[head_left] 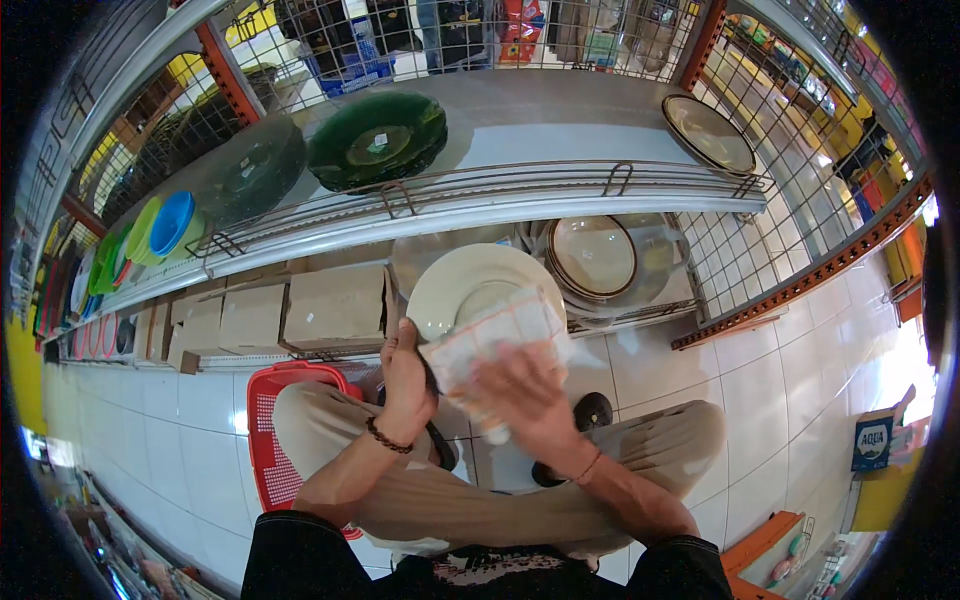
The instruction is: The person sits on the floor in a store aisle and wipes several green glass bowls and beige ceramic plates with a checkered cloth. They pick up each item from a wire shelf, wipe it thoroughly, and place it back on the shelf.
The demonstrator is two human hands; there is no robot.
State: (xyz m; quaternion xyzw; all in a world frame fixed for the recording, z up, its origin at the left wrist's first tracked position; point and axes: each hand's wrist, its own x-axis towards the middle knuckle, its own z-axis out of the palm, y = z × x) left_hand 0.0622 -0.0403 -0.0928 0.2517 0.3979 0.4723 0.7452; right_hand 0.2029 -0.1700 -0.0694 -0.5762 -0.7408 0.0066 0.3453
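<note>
A cream-coloured plate [440, 285] is held up in front of me, over my lap and before the lower shelf. My left hand [405, 375] grips its lower left edge, thumb up along the rim. Over the plate's lower right part lies a white cloth [535, 318] with thin orange-pink checks. My right hand [520, 390] is on the cloth, pressing it to the plate; its fingers are smeared by motion. The plate's lower right side is hidden under cloth and hand.
Green glass plates [410, 125] and brown-rimmed plates [715, 135] stand on the upper shelf [560, 140]. Below are cardboard boxes [335, 305] and stacked plates [595, 255]. A red basket [275, 440] sits by my left knee. Blue and green bowls [172, 222] are at left; wire mesh [790, 190] bounds the right.
</note>
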